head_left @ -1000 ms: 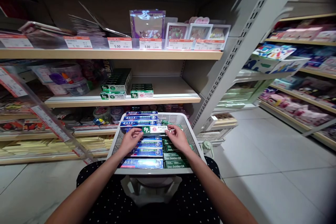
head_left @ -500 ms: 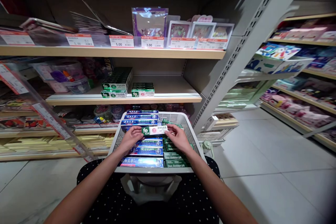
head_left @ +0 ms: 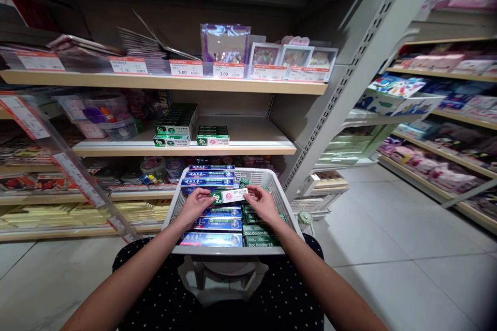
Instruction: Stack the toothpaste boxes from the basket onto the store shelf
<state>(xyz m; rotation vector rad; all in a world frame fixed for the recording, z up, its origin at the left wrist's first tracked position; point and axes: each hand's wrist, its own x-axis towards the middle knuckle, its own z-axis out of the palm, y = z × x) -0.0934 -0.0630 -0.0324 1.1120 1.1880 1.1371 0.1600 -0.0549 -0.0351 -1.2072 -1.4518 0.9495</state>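
Observation:
Between my two hands is a green-and-white toothpaste box (head_left: 231, 196), held level above the basket. My left hand (head_left: 197, 204) pinches its left end, and my right hand (head_left: 263, 202) grips the right end. Below them a light grey plastic basket (head_left: 289, 201) rests at my lap. Blue toothpaste boxes (head_left: 212, 239) lie in a column on its left side. Dark green toothpaste boxes (head_left: 261, 231) fill the right side, partly covered by my right hand and forearm.
Ahead, a shelf (head_left: 256, 137) carries stacked green boxes (head_left: 174, 126) and a smaller stack (head_left: 213, 135). Above it, a wooden-edged shelf (head_left: 163, 80) has price tags and packets. A slanted tag strip (head_left: 70, 170) stands at left. A grey post (head_left: 345, 75) rises at right.
The view has shifted slightly, so the shelves sit a little lower. The box in my hands has tilted slightly, its right end higher; both hands keep hold of it.

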